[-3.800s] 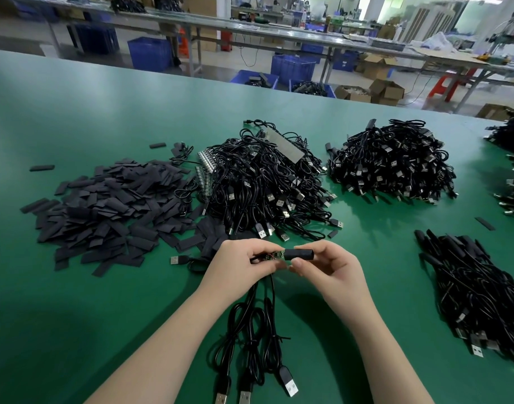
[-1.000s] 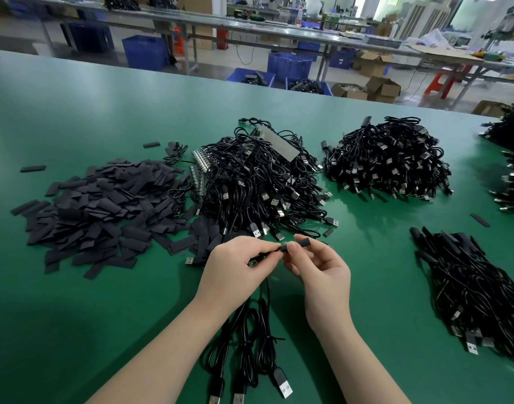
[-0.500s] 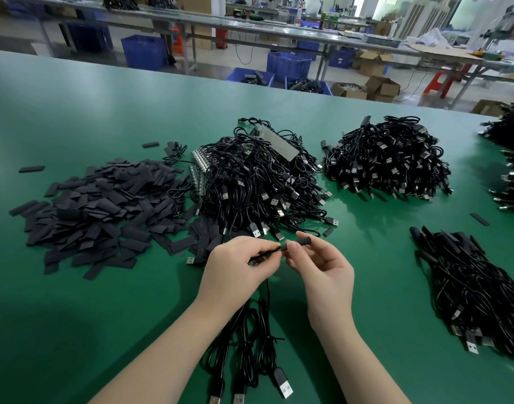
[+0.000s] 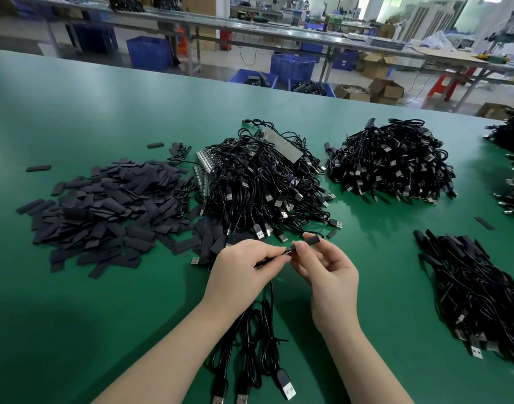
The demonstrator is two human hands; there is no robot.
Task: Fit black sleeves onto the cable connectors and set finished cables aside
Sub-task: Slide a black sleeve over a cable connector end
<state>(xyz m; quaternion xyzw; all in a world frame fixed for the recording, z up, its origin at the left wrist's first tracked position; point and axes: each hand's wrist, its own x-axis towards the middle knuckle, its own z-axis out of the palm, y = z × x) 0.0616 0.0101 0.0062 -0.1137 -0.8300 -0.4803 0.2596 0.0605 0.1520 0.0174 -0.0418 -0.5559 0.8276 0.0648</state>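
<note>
My left hand (image 4: 244,269) pinches the connector ends of a few black cables (image 4: 250,342), which hang down towards me with their USB plugs near the table's front edge. My right hand (image 4: 325,272) holds a black sleeve (image 4: 308,242) between thumb and forefinger, tip to tip with the connector in my left hand. How far the sleeve sits over the connector is hidden by my fingers. A heap of flat black sleeves (image 4: 104,211) lies at the left. A pile of unsleeved cables (image 4: 264,185) lies just beyond my hands. Sleeved cables (image 4: 480,290) lie at the right.
A second cable pile (image 4: 392,164) sits at the back right, and more cables (image 4: 512,158) lie at the far right edge. Stray sleeves (image 4: 38,168) dot the green table (image 4: 75,316). Beyond the table stand blue crates (image 4: 147,56), cardboard boxes and workbenches.
Since 3.8 s ago the green board end visible between my hands has been covered, and my hands have closed together. Over the last second the hands barely moved.
</note>
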